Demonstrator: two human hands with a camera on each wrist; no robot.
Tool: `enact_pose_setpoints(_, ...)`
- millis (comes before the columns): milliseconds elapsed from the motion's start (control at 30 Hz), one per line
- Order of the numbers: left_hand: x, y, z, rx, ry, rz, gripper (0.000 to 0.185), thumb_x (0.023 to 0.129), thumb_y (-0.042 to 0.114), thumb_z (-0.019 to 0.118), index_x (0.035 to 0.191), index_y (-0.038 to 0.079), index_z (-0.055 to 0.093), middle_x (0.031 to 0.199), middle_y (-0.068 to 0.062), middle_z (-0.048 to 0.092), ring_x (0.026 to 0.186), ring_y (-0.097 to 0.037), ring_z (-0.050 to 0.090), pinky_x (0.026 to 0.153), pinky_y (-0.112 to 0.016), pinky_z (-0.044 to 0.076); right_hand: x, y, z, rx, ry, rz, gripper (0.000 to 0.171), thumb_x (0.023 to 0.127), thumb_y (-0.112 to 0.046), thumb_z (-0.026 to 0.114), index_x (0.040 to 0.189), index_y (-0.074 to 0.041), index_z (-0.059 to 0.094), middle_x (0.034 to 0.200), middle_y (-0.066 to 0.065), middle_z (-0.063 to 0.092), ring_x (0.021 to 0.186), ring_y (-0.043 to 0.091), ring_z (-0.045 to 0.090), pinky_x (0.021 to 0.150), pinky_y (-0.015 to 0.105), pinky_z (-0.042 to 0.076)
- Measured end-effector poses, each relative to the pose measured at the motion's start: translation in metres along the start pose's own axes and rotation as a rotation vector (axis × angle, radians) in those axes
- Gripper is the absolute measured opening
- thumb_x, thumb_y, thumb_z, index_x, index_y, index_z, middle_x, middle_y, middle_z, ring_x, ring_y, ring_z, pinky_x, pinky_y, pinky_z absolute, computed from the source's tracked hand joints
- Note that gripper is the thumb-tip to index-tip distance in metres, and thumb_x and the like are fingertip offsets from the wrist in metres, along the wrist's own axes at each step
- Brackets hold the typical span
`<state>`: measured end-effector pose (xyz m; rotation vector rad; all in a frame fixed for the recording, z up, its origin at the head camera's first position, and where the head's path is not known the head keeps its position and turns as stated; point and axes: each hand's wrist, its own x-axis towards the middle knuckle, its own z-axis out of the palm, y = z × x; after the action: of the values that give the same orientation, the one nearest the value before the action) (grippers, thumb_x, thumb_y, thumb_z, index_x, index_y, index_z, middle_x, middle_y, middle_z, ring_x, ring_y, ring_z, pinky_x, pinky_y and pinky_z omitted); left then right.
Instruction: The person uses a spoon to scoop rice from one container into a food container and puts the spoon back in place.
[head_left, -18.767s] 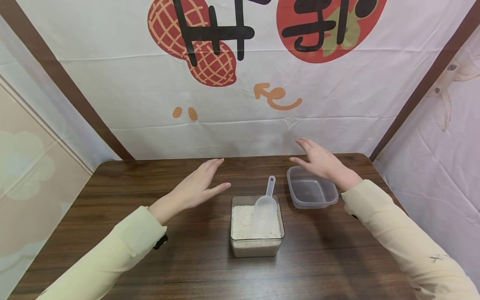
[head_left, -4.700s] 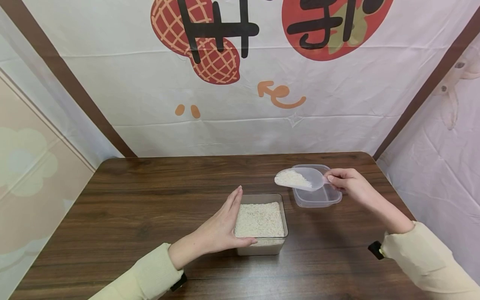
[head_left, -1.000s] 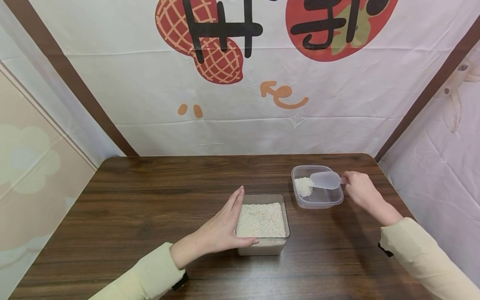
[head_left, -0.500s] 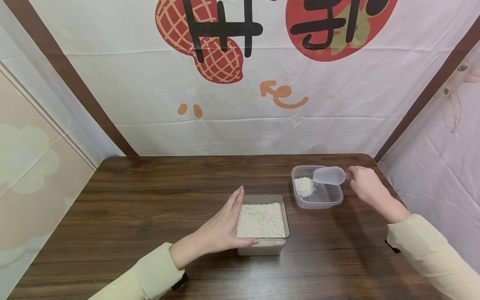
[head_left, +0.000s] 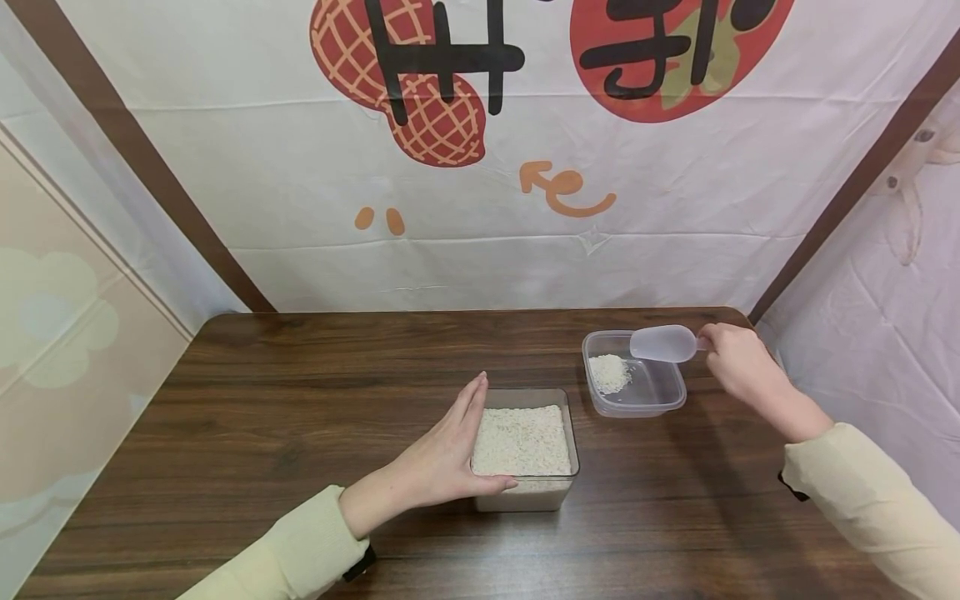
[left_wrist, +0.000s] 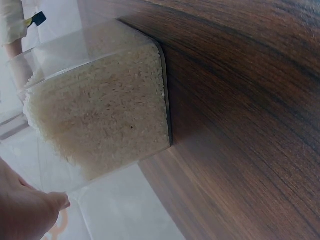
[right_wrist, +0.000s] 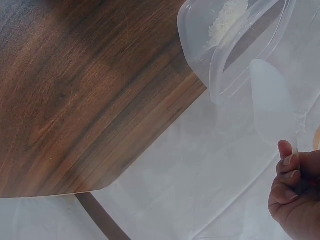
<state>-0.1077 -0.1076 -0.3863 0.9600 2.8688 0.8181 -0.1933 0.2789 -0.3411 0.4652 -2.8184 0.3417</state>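
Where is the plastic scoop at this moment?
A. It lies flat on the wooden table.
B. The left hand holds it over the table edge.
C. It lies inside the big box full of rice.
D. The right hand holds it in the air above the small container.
D: the right hand grips the handle of the scoop, which hangs empty above the small container, where a little heap of rice lies.

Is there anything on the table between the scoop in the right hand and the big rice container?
Nothing visible. The right hand holds the empty scoop above the small tub; only bare table lies between that and the rice container. The left hand rests on the container's far side, out of the path.
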Motion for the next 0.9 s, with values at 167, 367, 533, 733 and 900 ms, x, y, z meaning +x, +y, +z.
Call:
enact_pose_setpoints(167,0.000,0.000,-0.001,-0.007,-0.007,0.001,0.115,0.072,0.057,0.066,0.143,-0.004,-0.002,0.151,-0.017,0.002,0.133,-0.029,0.024,0.103,-0.040,0.031,0.000,0.000,0.000,0.002,0.015,-0.005,0.020,0.073,0.006,0.044,0.082,0.009,0.061,0.081,0.022,0.061,0.076,0.038,0.057,0.064,0.051,0.044)
enact_pose_setpoints(367,0.000,0.001,-0.002,-0.005,-0.005,0.000,0.115,0.072,0.057,0.066,0.143,-0.005,0.000,0.151,-0.016,0.002,0.133,-0.028,0.024,0.104,-0.040,0.030,-0.001,0.000,0.002,-0.007,-0.033,-0.001,0.021,0.076,0.005,0.042,0.084,0.010,0.060,0.081,0.022,0.061,0.078,0.037,0.057,0.067,0.050,0.044)
enact_pose_setpoints(533,0.000,0.002,-0.003,-0.005,0.002,0.008,0.115,0.072,0.057,0.066,0.143,-0.006,0.001,0.151,-0.017,0.003,0.133,-0.029,0.025,0.103,-0.040,0.031,-0.003,0.001,0.006,-0.023,-0.071,-0.019,0.017,0.075,0.006,0.044,0.081,0.009,0.059,0.079,0.020,0.060,0.076,0.035,0.056,0.065,0.048,0.044)
enact_pose_setpoints(733,-0.001,0.002,-0.003,-0.009,0.007,0.010,0.114,0.072,0.057,0.065,0.143,-0.006,0.001,0.150,-0.018,0.003,0.133,-0.031,0.025,0.102,-0.042,0.032,-0.004,0.001,0.010,-0.056,-0.044,-0.082,0.009,0.074,0.007,0.047,0.073,0.005,0.055,0.068,0.012,0.054,0.067,0.031,0.053,0.058,0.046,0.042)
enact_pose_setpoints(900,-0.001,0.002,-0.003,-0.004,0.011,0.014,0.114,0.072,0.057,0.066,0.142,-0.008,0.004,0.150,-0.018,0.004,0.132,-0.031,0.025,0.102,-0.042,0.032,-0.005,0.001,0.010,-0.073,-0.025,-0.109,0.008,0.071,0.009,0.048,0.071,0.004,0.054,0.068,0.011,0.054,0.068,0.033,0.053,0.059,0.046,0.042)
